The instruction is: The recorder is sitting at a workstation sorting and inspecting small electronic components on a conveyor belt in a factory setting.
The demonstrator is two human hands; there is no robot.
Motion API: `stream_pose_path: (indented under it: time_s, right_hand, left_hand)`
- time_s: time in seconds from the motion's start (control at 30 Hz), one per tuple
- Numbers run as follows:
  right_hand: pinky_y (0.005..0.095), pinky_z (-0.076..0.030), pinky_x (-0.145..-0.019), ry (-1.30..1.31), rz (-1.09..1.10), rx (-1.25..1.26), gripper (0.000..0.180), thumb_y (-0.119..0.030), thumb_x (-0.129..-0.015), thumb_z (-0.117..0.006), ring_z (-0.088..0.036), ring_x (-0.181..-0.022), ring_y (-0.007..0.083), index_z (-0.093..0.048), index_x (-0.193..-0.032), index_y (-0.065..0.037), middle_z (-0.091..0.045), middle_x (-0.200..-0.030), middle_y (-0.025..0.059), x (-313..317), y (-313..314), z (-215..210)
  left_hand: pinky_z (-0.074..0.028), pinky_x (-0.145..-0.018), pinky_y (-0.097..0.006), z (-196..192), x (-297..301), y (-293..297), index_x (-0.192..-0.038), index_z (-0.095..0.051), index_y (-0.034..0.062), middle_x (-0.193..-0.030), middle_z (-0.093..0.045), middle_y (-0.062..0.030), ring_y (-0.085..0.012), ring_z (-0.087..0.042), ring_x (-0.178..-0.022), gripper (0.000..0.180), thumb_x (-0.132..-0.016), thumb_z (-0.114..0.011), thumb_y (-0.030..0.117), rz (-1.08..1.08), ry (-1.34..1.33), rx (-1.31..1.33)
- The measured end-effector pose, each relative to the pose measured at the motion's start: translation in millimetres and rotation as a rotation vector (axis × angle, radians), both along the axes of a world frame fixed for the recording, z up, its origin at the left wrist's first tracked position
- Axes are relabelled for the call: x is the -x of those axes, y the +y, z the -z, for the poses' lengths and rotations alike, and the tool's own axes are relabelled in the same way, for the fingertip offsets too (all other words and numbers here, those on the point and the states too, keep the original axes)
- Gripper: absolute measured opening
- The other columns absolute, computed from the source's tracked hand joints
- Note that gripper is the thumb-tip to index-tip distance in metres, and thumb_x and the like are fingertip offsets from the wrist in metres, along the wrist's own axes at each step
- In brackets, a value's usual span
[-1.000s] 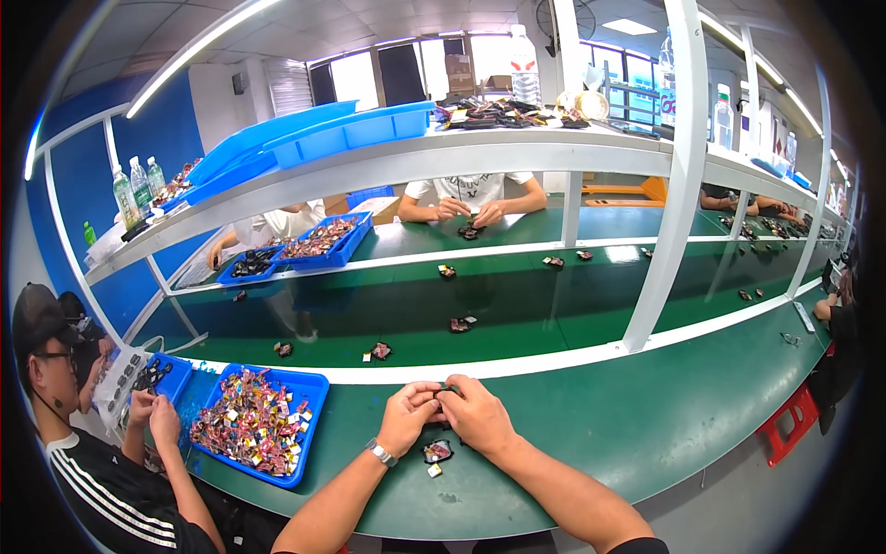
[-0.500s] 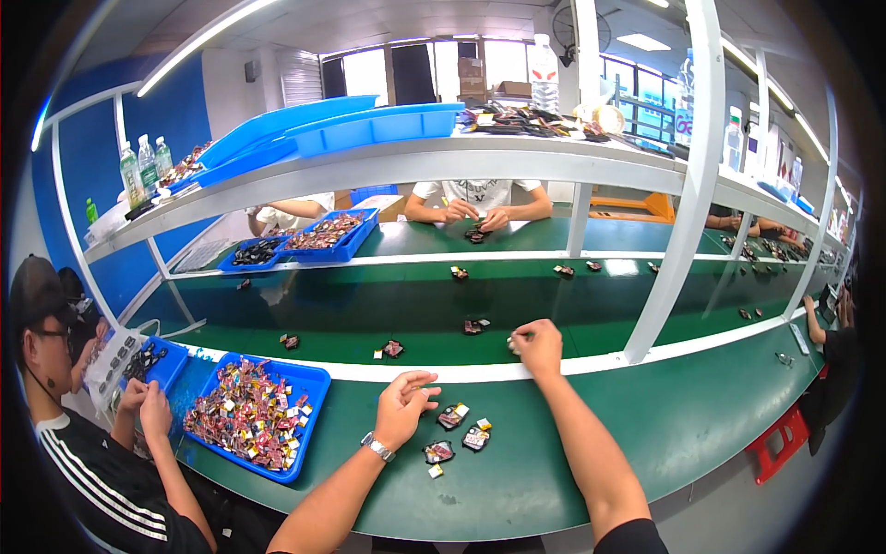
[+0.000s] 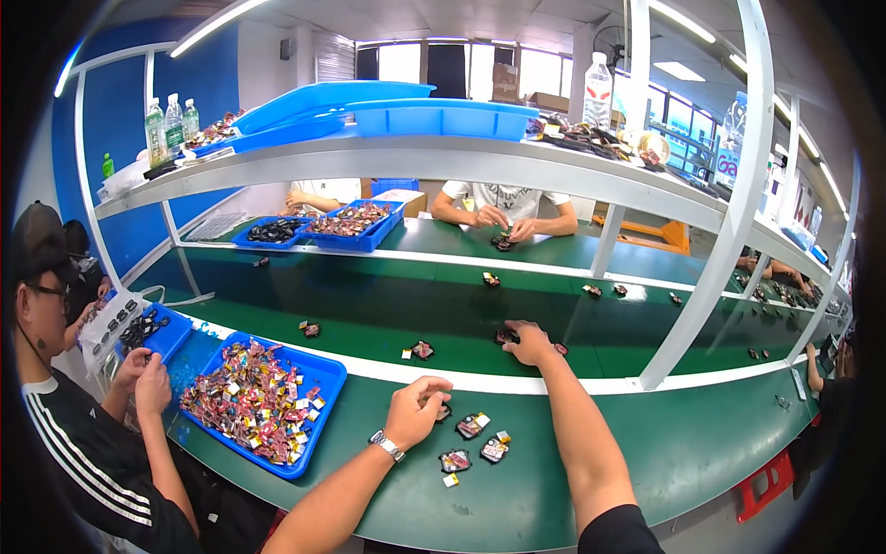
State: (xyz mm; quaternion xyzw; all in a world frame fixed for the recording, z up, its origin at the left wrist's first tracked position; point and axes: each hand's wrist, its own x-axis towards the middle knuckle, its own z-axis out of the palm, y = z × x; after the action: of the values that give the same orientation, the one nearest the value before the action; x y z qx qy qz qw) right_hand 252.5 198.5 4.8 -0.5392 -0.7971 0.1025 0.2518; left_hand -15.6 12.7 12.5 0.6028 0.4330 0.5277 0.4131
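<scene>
My right hand (image 3: 531,343) reaches across the white rail onto the green belt. Its fingers close over a small black part (image 3: 503,336), partly hidden by them. Just right of that hand lies a small reddish part (image 3: 560,348). My left hand (image 3: 417,411), with a metal watch on the wrist, rests over the near green table, fingers loosely curved and apart, holding nothing visible. By its fingertips sits a dark part (image 3: 444,412), partly covered. Several black-framed parts with printed film and white-yellow tabs, such as this one (image 3: 454,461), lie beside it.
A blue tray (image 3: 334,377) heaped with small reddish pieces stands left, near a co-worker (image 3: 78,434) handling something small. More parts (image 3: 422,350) lie on the belt. White posts (image 3: 706,268) and an overhead shelf (image 3: 443,157) frame the space. Another person sits opposite.
My right hand has come down onto the black part on the belt. The left hand has shifted slightly, its fingers lower, and a dark part shows by its fingertips. The view has swung a little left.
</scene>
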Motion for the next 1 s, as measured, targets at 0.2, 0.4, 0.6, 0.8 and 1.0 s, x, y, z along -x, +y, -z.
stream_pose_path:
  time_s: [0.2,0.4,0.6,0.8,1.0]
  right_hand:
    - [0.0376,-0.052,-0.085,0.289,-0.034,-0.034,0.049,-0.018,-0.073,-0.079,-0.066,-0.092,0.0308,-0.064,-0.117,-0.003,-0.067,-0.105,0.0167,21.9,-53.4,-0.4]
    - [0.0396,-0.051,-0.080,0.419,0.001,-0.196,0.049,-0.013,-0.071,-0.077,-0.061,-0.094,0.0315,-0.058,-0.114,-0.002,-0.061,-0.100,0.0147,92.9,-195.7,-43.2]
    - [0.0394,-0.051,-0.085,0.273,-0.050,-0.382,0.055,-0.014,-0.073,-0.079,-0.061,-0.098,0.0305,-0.058,-0.122,-0.004,-0.061,-0.108,0.0131,92.4,-219.5,-49.1]
    - [0.0363,-0.055,-0.077,0.293,-0.200,-0.470,0.030,-0.005,-0.077,-0.073,-0.063,-0.093,0.0263,-0.069,-0.107,-0.012,-0.062,-0.112,0.0089,79.9,-203.5,-35.5]
    - [0.0383,-0.053,-0.084,0.272,-0.311,-0.433,0.019,-0.005,-0.073,-0.074,-0.059,-0.106,0.0295,-0.069,-0.091,-0.009,-0.060,-0.116,0.0094,72.8,-201.2,-40.9]
  left_hand:
    - [-0.058,-0.080,-0.030,-5.6,0.0,-3.5,-0.128,-0.052,-0.0022,-0.120,-0.064,-0.0162,-0.0192,-0.066,-0.100,0.034,-0.095,-0.052,0.004,0.038,-0.040,0.068]
    - [-0.054,-0.091,-0.034,-8.5,-12.5,-13.3,-0.145,-0.036,0.0015,-0.129,-0.056,-0.0151,-0.0193,-0.062,-0.107,0.046,-0.101,-0.048,0.012,0.268,-0.434,0.304]
    - [-0.057,-0.088,-0.030,-10.6,-13.1,-11.7,-0.140,-0.042,0.0026,-0.121,-0.061,-0.0103,-0.0165,-0.063,-0.105,0.041,-0.100,-0.047,0.003,0.354,-0.529,0.256]
    - [-0.057,-0.094,-0.037,-11.1,-8.4,-11.7,-0.132,-0.049,-0.0011,-0.125,-0.057,-0.0113,-0.0202,-0.061,-0.110,0.033,-0.099,-0.051,0.005,0.355,-0.462,0.277]
    - [-0.056,-0.095,-0.033,-15.0,-4.6,-13.4,-0.132,-0.049,-0.0022,-0.126,-0.056,-0.0116,-0.0193,-0.061,-0.113,0.034,-0.098,-0.050,0.002,0.418,-0.416,0.304]
